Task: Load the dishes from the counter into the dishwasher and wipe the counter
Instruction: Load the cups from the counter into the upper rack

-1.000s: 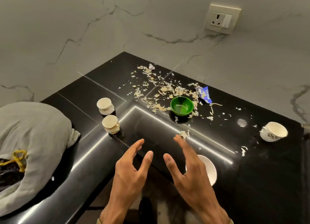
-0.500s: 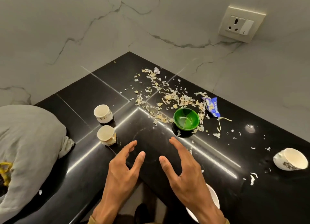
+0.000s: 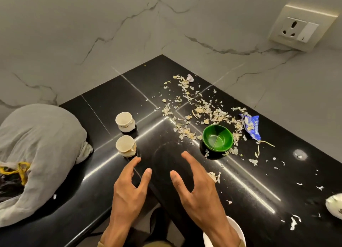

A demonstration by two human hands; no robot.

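- The counter [image 3: 103,106], black and glossy, is filling a marble-walled corner.
- A grey bag [image 3: 40,146] is slumping on its left end.
- The left hand [image 3: 129,196] and right hand [image 3: 199,195] are hovering side by side over the near edge, fingers spread and loosely bent, holding nothing.
- A green bowl [image 3: 217,138] is sitting beyond the right hand among scattered peels [image 3: 201,111].
- Two cups [image 3: 125,121] [image 3: 125,146] are standing upright just left of the hands.
- A blue wrapper [image 3: 250,125] is lying right of the bowl.
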